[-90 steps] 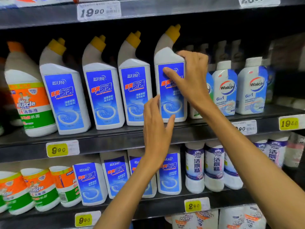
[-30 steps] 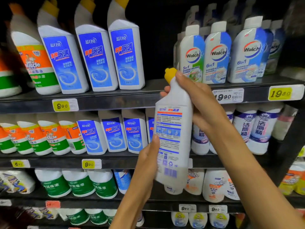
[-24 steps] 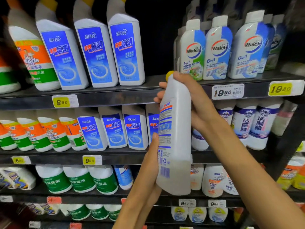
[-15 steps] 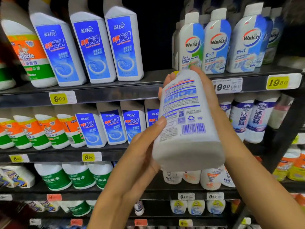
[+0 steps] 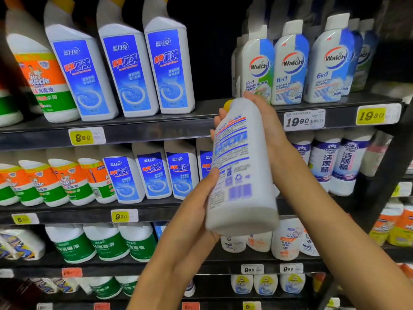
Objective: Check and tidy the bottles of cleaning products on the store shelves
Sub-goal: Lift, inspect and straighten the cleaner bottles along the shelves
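Bottle (image 5: pixel 241 166) tipped back up from 0.5 s ago, back label facing camera, held off the shelf (image 5: pixel 143 128), right hand (image 5: pixel 271 130) gripping its upper body, left hand (image 5: pixel 192 211) cupping the lower side, thumb on label.

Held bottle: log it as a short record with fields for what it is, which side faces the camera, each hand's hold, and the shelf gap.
item: white bottle with yellow cap
facing camera: back label with barcode
tilt: cap end away, base toward camera
left hand: holds the lower part, thumb on the label
right hand: grips the upper part near the cap
shelf gap: open space between blue-label bottles and Walch bottles
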Action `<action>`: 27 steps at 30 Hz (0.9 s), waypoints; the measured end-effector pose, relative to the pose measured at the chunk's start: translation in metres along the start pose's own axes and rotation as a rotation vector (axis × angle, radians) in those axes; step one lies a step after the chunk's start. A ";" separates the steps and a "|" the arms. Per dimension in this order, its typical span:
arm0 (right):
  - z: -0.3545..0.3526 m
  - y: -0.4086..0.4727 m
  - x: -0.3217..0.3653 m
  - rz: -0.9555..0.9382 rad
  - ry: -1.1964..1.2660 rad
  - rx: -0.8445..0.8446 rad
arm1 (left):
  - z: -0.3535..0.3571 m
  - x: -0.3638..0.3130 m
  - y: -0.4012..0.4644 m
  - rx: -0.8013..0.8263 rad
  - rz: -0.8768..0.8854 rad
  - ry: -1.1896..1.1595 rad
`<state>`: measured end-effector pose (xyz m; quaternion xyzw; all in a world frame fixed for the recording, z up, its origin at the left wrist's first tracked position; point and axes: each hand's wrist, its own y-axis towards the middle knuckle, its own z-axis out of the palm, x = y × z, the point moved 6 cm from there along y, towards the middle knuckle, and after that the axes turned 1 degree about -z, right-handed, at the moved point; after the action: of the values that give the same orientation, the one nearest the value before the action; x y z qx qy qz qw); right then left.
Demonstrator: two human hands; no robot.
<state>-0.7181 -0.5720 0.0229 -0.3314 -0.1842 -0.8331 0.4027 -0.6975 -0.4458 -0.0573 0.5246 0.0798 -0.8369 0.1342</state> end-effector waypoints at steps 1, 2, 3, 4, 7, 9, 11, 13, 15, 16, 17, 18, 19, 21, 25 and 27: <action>0.002 0.001 0.004 -0.036 -0.030 0.014 | -0.007 0.001 0.003 -0.055 0.019 0.067; 0.002 0.003 0.010 -0.095 -0.063 0.026 | -0.014 0.002 0.009 -0.098 0.052 0.133; 0.003 0.003 0.017 -0.165 -0.120 0.030 | -0.021 0.002 0.009 -0.142 0.086 0.218; 0.006 0.001 0.024 -0.240 -0.173 0.056 | -0.020 -0.004 0.017 -0.162 0.119 0.303; 0.016 -0.006 0.034 -0.456 -0.333 0.116 | -0.017 -0.005 0.034 -0.125 0.177 0.447; 0.023 -0.014 0.035 -0.551 -0.469 0.098 | -0.013 -0.003 0.039 -0.093 0.264 0.522; 0.030 -0.023 0.034 -0.614 -0.597 0.098 | -0.008 0.000 0.033 -0.084 0.367 0.662; 0.034 -0.030 0.031 -0.649 -0.679 0.176 | -0.014 0.000 0.028 -0.125 0.407 0.678; 0.033 -0.034 0.027 -0.647 -0.766 0.303 | -0.019 -0.007 0.030 -0.149 0.512 0.703; 0.031 -0.036 0.024 -0.623 -0.795 0.376 | -0.023 -0.011 0.032 -0.160 0.562 0.721; 0.029 -0.038 0.021 -0.594 -0.817 0.445 | -0.027 -0.015 0.035 -0.169 0.604 0.744; 0.027 -0.040 0.019 -0.555 -0.820 0.509 | -0.031 -0.018 0.036 -0.179 0.634 0.763; 0.025 -0.042 0.017 -0.536 -0.823 0.557 | -0.034 -0.020 0.037 -0.194 0.658 0.801; 0.028 -0.050 0.016 -0.573 -0.889 0.639 | -0.039 -0.025 0.042 -0.217 0.704 0.894; 0.030 -0.060 0.003 -0.636 -1.025 0.795 | -0.046 -0.018 0.054 -0.220 0.624 0.869; 0.029 -0.061 0.001 -0.628 -1.037 0.810 | -0.047 -0.015 0.055 -0.221 0.592 0.854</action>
<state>-0.7549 -0.5187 0.0421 -0.4399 -0.7315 -0.5119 0.0967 -0.6337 -0.4832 -0.0641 0.8015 0.0637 -0.4615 0.3749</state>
